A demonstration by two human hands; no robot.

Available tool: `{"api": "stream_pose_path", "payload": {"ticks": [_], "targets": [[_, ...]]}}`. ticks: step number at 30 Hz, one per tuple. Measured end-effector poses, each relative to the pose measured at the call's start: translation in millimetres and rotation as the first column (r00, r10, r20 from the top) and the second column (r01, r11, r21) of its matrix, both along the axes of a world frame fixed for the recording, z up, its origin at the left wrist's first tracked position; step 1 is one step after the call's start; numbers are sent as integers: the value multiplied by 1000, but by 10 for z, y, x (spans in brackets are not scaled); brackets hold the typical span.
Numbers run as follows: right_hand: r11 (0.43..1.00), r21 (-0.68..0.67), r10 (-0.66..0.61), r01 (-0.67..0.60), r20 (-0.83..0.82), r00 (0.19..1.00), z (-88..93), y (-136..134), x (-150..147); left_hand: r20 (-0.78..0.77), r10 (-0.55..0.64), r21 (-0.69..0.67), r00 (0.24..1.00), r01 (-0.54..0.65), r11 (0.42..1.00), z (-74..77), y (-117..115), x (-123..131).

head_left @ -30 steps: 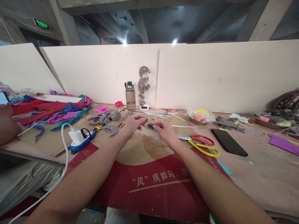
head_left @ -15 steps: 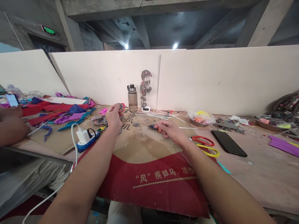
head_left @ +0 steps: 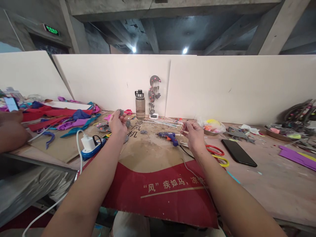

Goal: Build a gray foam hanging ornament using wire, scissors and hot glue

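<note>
My left hand [head_left: 118, 124] is closed in a pinch on a small grey felt-like piece [head_left: 120, 112], raised above the cardboard's left side. My right hand [head_left: 194, 132] has thumb and fingers pressed together near a thin pale strand; whether it grips that strand is too fine to make out. Just left of the right hand, a blue glue gun [head_left: 169, 136] with an orange trigger lies on the cardboard sheet [head_left: 153, 154], its nozzle pointing left. Another small grey piece [head_left: 144, 132] rests between the hands.
Behind stand a water bottle [head_left: 140, 104] and a grey hanging ornament [head_left: 155, 86]. Scissors [head_left: 217, 150] and a black phone [head_left: 239, 152] lie right. At left are a power strip [head_left: 93, 149], coloured felt strips [head_left: 53, 113] and another person's hand [head_left: 11, 120].
My right hand has moved right and slightly up, away from the glue gun, which now shows fully. My left hand has shifted slightly left, still pinching the grey piece.
</note>
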State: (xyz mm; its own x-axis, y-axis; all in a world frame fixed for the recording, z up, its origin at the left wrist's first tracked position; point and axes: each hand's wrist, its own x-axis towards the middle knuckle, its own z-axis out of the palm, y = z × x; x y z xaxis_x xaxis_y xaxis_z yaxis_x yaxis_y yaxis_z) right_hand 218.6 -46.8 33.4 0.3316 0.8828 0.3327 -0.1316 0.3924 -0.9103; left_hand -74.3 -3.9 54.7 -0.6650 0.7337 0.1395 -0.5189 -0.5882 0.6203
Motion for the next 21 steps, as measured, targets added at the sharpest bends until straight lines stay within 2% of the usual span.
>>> {"api": "stream_pose_path", "payload": {"ticks": [3, 6, 7, 9, 11, 14, 16, 18, 19, 20, 21], "targets": [[999, -40, 14, -16, -54, 998, 24, -21, 5, 37, -56, 34, 998, 54, 998, 8, 19, -22], [998, -36, 61, -60, 14, 998, 7, -19, 0, -54, -287, 23, 956, 289, 957, -1, -4, 59], [997, -29, 77, -76, 56, 995, -8, -15, -9, -120, -390, -7, 913, 392, 920, -15, -24, 119], [996, -14, 86, -84, 143, 986, -48, -5, -38, -302, -577, -99, 759, 577, 811, -65, -86, 286], [996, 0, 89, -92, 230, 969, -88, -3, -83, -464, -682, -219, 566, 672, 707, -139, -171, 496], [987, 24, 142, -158, 326, 935, -130, -28, -164, -543, -764, -282, 349, 781, 557, -266, -307, 799], [977, 21, 190, -213, 367, 911, -138, -57, -211, -509, -818, -312, 267, 829, 465, -335, -376, 938], [977, 6, 191, -212, 410, 892, -137, -80, -237, -475, -863, -348, 171, 864, 363, -378, -416, 1009], [982, 9, 165, -188, 435, 885, -135, -85, -241, -476, -868, -358, 141, 871, 338, -387, -424, 1022], [988, 22, 128, -155, 458, 880, -133, -84, -239, -486, -864, -360, 133, 870, 336, -390, -427, 1023], [992, 39, 89, -123, 479, 873, -133, -77, -230, -503, -852, -354, 148, 863, 359, -387, -424, 1015]]}}
